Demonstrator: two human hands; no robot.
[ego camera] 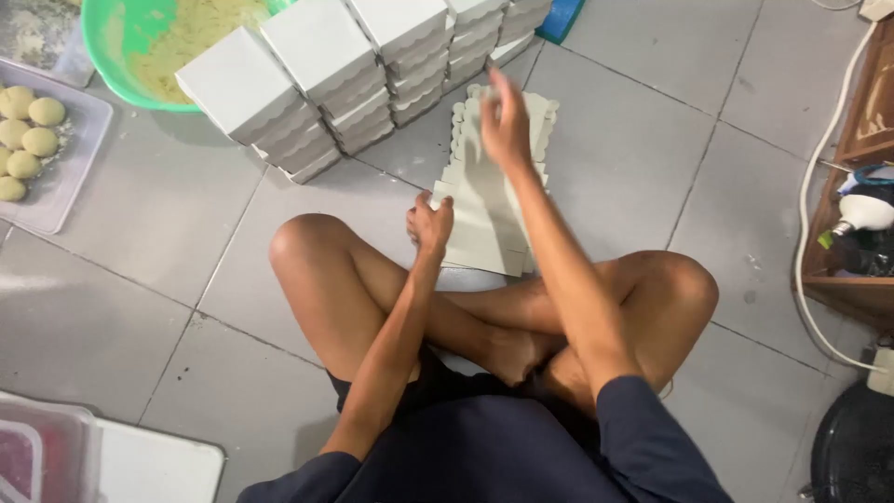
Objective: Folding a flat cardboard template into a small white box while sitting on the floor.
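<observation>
I sit cross-legged on a grey tiled floor. A pile of flat, unfolded white box blanks (480, 210) with scalloped edges lies in front of my legs. My left hand (429, 226) grips the near left edge of the top blank. My right hand (504, 126) reaches over the far end of the pile, fingers spread and blurred, touching or just above the blanks. Beyond the pile stand rows of stacked, folded white boxes (317, 79).
A green bowl (112, 61) of pale dough sits at the top left. A clear tray (70, 158) holding several dough balls lies at the left edge. A wooden shelf (852, 279) with a white cable stands on the right. Plastic lids (140, 461) rest at the bottom left.
</observation>
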